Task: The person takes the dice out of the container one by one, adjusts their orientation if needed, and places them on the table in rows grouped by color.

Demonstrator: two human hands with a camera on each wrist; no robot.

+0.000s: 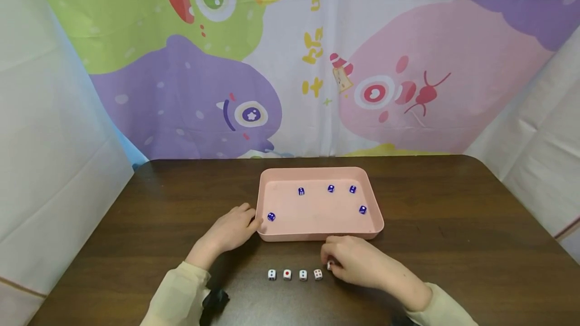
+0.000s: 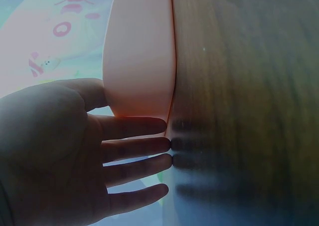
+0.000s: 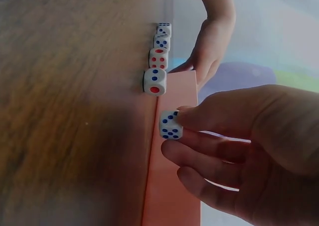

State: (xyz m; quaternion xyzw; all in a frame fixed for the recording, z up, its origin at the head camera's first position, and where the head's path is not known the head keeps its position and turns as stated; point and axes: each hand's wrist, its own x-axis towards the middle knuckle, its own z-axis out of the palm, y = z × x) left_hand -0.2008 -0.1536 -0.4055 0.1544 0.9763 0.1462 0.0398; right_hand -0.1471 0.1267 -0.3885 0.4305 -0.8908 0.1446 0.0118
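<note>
My left hand [image 1: 233, 230] holds the left wall of a shallow pink tray [image 1: 312, 237], thumb over the rim, the other fingers straight down beside its front left corner. Between the thumb and fingertips of my right hand [image 1: 355, 260] is a white die [image 3: 171, 126] with blue pips on the faces that show. This hand is just in front of the tray's front wall. To its left, several white dice [image 1: 287, 275] stand in a short row on the table, spaced apart. Inside the tray lie several dark blue dice [image 1: 331, 188] with white pips, scattered apart.
The brown wooden table [image 1: 435, 235] extends to both sides of the tray. Behind it hangs a curtain [image 1: 312, 130] with cartoon figures, and white cloth [image 1: 59, 165] hangs at the left and right. A black strap [image 1: 215, 301] sits by the left sleeve.
</note>
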